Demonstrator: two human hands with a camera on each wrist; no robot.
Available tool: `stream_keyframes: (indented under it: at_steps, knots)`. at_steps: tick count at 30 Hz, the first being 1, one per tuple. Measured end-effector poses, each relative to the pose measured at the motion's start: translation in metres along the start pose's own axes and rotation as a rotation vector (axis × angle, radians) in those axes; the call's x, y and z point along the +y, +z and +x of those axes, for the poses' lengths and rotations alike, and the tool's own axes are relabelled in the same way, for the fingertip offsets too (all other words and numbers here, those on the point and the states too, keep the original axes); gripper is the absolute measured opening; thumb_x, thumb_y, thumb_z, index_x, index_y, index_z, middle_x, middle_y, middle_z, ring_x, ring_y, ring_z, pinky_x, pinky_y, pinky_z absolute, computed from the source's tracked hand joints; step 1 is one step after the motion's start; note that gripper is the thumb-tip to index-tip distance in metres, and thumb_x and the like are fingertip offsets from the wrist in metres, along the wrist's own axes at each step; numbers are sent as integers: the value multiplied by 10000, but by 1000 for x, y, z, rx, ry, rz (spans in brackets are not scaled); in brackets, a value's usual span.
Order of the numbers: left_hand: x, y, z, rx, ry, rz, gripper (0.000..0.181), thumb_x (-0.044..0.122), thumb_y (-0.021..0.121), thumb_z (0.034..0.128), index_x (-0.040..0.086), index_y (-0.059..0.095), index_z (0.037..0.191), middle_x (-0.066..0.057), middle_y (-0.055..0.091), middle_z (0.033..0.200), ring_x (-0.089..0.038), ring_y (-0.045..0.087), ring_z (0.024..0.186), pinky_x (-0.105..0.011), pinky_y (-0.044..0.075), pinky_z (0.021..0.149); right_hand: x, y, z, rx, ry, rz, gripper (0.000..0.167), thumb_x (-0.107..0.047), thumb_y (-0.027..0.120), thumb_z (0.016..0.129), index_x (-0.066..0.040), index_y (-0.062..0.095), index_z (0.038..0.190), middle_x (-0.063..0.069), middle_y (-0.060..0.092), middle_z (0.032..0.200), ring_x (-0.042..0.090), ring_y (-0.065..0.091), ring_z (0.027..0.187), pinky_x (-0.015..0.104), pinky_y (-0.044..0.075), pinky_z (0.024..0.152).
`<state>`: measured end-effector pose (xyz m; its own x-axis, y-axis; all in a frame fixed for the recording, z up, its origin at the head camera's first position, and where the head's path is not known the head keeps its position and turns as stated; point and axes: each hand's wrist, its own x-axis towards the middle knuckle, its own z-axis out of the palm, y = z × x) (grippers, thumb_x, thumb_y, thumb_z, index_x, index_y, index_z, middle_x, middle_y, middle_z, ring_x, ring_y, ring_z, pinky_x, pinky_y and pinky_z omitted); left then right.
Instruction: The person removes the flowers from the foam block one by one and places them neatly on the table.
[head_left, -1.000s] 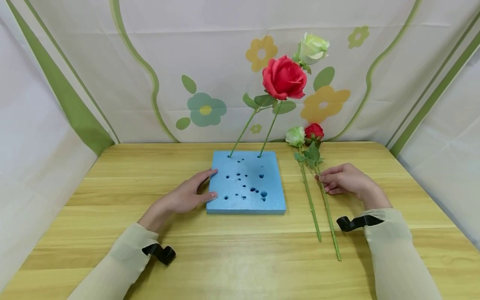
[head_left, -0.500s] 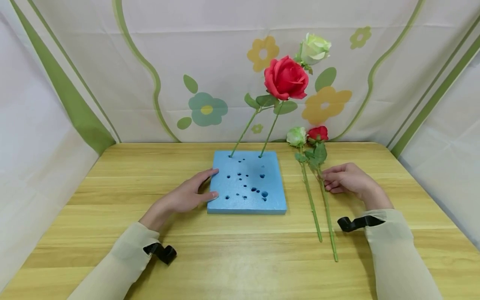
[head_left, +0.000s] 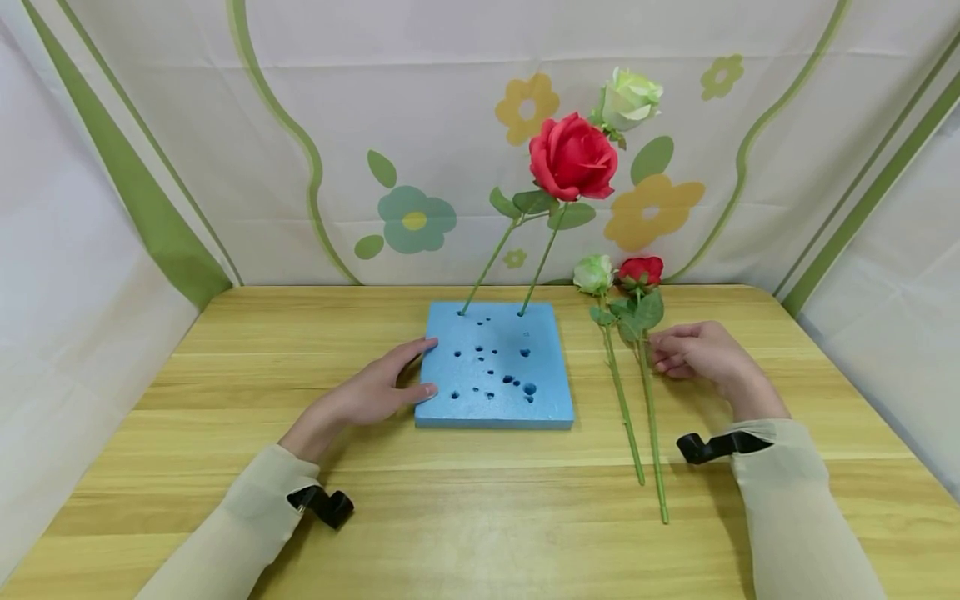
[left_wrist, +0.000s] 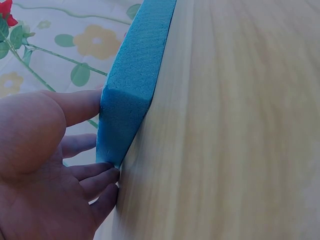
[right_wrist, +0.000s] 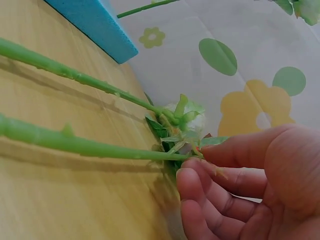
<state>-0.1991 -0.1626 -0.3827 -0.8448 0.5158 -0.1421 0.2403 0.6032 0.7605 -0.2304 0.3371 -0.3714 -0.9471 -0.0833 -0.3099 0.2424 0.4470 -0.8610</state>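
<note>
Nearer right grip point(head_left: 697, 354) pinches small red rose point(head_left: 652, 425) near its leaves point(head_left: 643, 312) as I watch | rose just left of the hand, over the counter point(head_left: 450, 517), long axis front-to-back, bloom point(head_left: 641, 270) rearward | blue block point(head_left: 502, 415) with 2 leaning roses point(head_left: 573, 157) farther left | left grip point(head_left: 375, 387), unclenched, touches block's left edge

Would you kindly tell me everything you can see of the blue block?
The blue block is a thick, squarish slab, seemingly foam, its top pierced by holes of varied sizes. It lies flat on the wooden table. Two flower stems rise from holes near its far edge; the left hand touches its left side.
</note>
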Motion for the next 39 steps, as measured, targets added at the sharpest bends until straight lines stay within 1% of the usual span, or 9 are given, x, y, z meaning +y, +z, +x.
stream_keyframes:
  at_steps: [5,10,16,20,23,27,35,39]
  knots:
    - [1,-1,-1,4,-4,3,753,382,611,1089,185,229,1708,-137,178,1786,-414,129,1659,-658,182,1313,-5,-2,-3,50,-12,9,540,-252,597,1098,125,520,1477,-116,773,876,30,730,789,236,640,763]
    - [1,-1,-1,4,-6,6,756,386,613,1088,189,229,1708,-133,178,1787,-411,129,1660,-657,184,1314,-10,-5,-5,83,-24,-18,537,-301,606,1094,102,534,1442,-125,754,876,38,724,800,247,642,772]
    - [1,-2,-1,4,-2,0,761,385,614,1087,181,226,1709,-131,175,1788,-410,124,1661,-658,184,1313,-16,-9,-8,105,-35,-32,527,-320,612,1091,72,534,1435,-143,747,872,29,718,806,254,644,793]
    - [1,-2,-1,3,1,-3,762,384,614,1088,175,225,1709,-133,173,1788,-412,124,1661,-658,186,1313,-22,-8,-10,109,-56,-48,552,-331,602,1095,75,519,1460,-177,739,861,12,718,814,240,634,797]
    - [1,-2,-1,4,3,-1,762,383,615,1087,173,226,1708,-132,174,1788,-412,125,1661,-657,187,1313,-29,-4,-12,120,-84,-67,571,-345,602,1094,82,521,1465,-180,733,869,8,719,823,238,635,804]
    - [1,-2,-1,6,7,3,762,384,615,1087,169,228,1708,-133,178,1787,-414,128,1660,-657,187,1313,-39,4,-17,138,-135,-77,551,-355,621,1085,74,556,1424,-151,734,887,32,737,834,248,642,801]
    - [0,-2,0,0,15,1,756,378,608,1091,165,225,1708,-138,177,1786,-411,129,1660,-655,189,1313,-53,24,-23,121,-236,-51,456,-284,650,1074,50,615,1382,-177,737,891,70,735,816,271,643,782]
    - [0,-1,0,0,12,1,754,370,609,1092,168,224,1709,-134,174,1787,-406,126,1662,-649,186,1316,-58,34,-25,117,-281,-25,425,-264,671,1063,36,633,1362,-147,748,887,88,733,797,267,634,781]
